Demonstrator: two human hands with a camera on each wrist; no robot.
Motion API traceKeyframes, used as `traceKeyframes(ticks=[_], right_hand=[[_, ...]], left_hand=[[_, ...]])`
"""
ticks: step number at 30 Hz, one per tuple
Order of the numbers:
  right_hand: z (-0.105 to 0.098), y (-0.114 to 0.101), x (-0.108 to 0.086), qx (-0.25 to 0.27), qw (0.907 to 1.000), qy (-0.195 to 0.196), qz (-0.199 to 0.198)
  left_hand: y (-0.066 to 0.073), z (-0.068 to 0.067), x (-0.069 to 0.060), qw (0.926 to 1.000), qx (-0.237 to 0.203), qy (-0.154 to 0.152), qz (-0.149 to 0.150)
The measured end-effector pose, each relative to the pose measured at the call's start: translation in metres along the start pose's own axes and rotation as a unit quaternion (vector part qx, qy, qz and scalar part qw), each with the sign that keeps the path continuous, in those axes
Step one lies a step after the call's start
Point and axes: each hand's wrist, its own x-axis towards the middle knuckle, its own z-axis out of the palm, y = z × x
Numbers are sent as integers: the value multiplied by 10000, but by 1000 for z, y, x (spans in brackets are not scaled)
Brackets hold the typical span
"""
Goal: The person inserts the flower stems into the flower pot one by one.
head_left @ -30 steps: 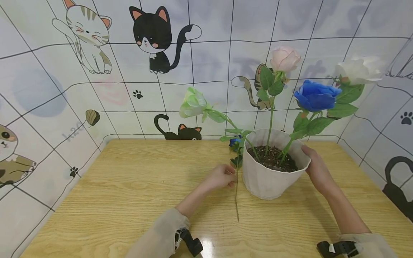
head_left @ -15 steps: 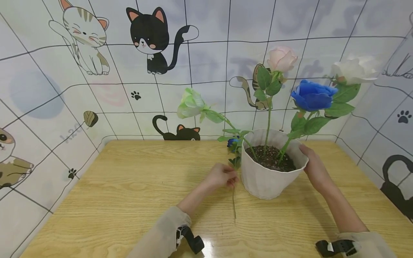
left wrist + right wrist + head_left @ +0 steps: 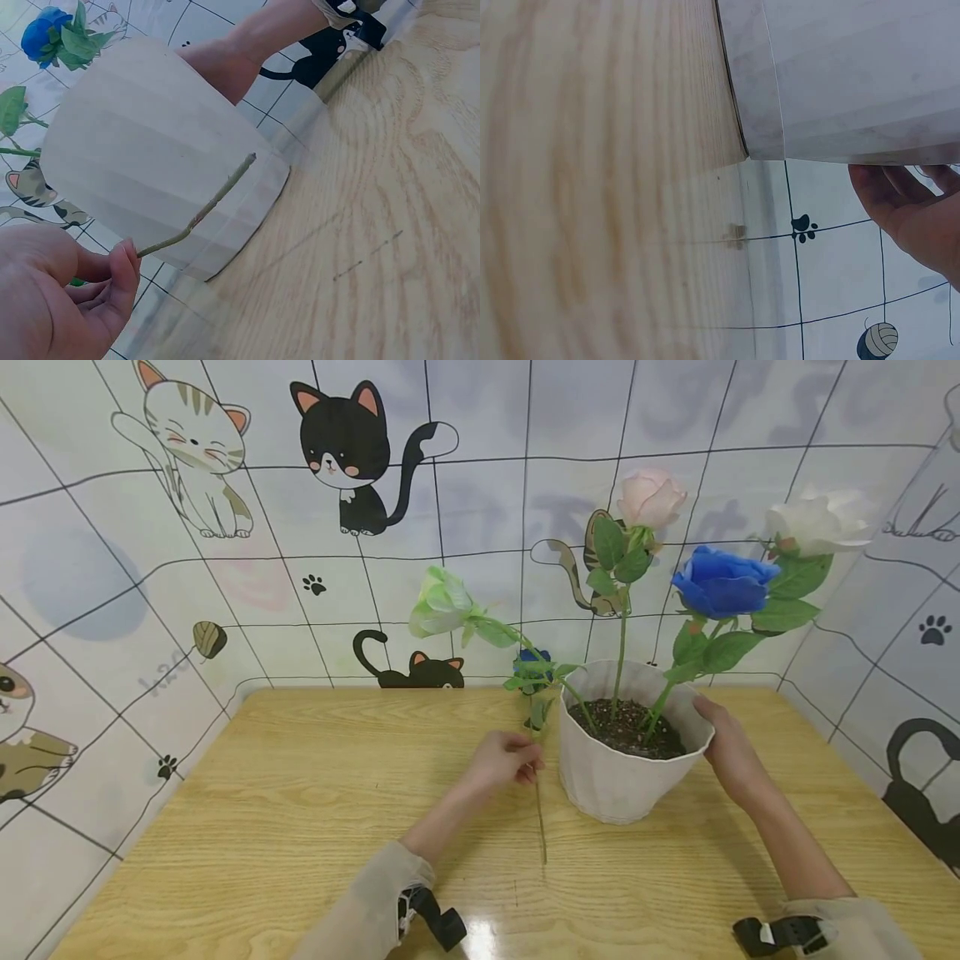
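My left hand pinches the thin stem of a blue rose between thumb and fingers. The rose points away from me behind the leaves, and the stem's bare cut end points back toward me. A white flowerpot filled with dark soil stands just right of this hand. My right hand holds the pot's right side near the rim, fingers curved against the wall; part of that hand is hidden by the pot in the left wrist view.
Planted in the pot are a pale green rose leaning left, an upright pink rose, a large blue rose and a white rose. The wooden table meets a cat-print backdrop behind and at both sides.
My left hand has closed on the stem and shifted slightly forward and left, and the blue rose has moved up and away with it. The right hand stays at the pot.
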Motion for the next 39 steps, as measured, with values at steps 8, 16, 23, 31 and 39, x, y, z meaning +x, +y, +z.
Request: traceKeyframes(ticks=[8, 16, 23, 31, 39], right_hand=[[0, 0, 1, -60, 10000, -28, 37], [0, 0, 0, -52, 10000, -13, -30], [0, 0, -1, -114, 9999, 94, 89], [0, 0, -2, -153, 9998, 71, 137], [-1, -1, -1, -244, 9996, -3, 125]], left_hand=[[11, -12, -5, 9992, -31, 210, 343], [21, -26, -15, 9961, -51, 395, 790], [22, -39, -21, 9894, -111, 956, 1085], [23, -55, -24, 9684, -292, 1704, 1797], [24, -70, -28, 9352, -313, 2451, 2539]])
